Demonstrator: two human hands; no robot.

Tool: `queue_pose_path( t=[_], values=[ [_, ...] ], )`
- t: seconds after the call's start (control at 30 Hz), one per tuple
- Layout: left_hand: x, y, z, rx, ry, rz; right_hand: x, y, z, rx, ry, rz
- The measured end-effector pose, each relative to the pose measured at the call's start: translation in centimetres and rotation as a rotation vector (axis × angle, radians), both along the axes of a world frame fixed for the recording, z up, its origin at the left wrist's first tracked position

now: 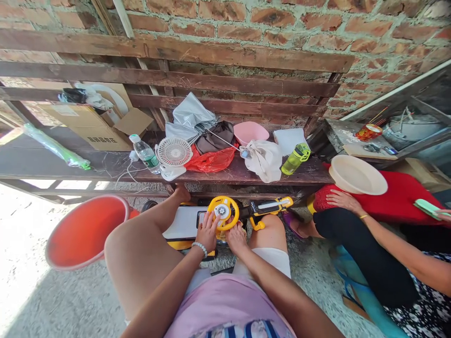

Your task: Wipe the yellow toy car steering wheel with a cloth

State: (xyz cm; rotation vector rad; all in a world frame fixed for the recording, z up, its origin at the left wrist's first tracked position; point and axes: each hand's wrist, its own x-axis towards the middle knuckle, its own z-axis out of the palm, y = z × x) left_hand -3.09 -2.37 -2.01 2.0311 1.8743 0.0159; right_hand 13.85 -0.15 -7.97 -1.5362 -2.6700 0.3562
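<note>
Resting a loosely spread left hand [207,232] on a round yellow plastic steering wheel [222,211] between the knees [120,239], curling the right hand [237,238] at its lower rim, unclear whether pinching, facing a brown cardboard box [93,132] of crumpled black-and-white plastic [88,97] on a dark wooden bench [21,157] before a red-brick wall [271,18]

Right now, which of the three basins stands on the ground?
The big red basin; the pink basin is on the bench, the cream basin on red cloth.

On the bench [28,152], left to right, stand a box [84,126], fan [174,152] and tumbler [294,160]; the wall [271,17] is behind. Before the bench sits the toy [221,211]; the bucket [88,230] is left of it; the basin [359,174], right; behind the basin, a tin [368,133] on a table [340,137].
</note>
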Motion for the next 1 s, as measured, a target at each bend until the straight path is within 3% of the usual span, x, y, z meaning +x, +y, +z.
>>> queue_pose_path(
  t=[0.17,0.4,0.67,0.77,1.0],
  values=[
    [0.1,-0.1,0.3,0.014,0.002,-0.001,-1.7,0.9,0.0,-0.042,0.018,-0.068],
    [0.2,-0.1,0.2,0.003,0.018,0.004,-3.8,0.2,-1.0,-0.093,0.026,-0.026],
    [0.2,0.1,0.2,0.028,0.022,0.003,-1.9,-0.4,-1.9,-0.009,0.021,0.266],
    [0.4,0.2,0.5,0.010,0.015,0.001,-0.5,-0.5,-1.5,-0.045,0.004,0.184],
    [0.7,0.2,0.1,0.044,0.004,0.022,2.1,-1.5,-1.1,-0.168,-0.048,-0.180]
  ],
)
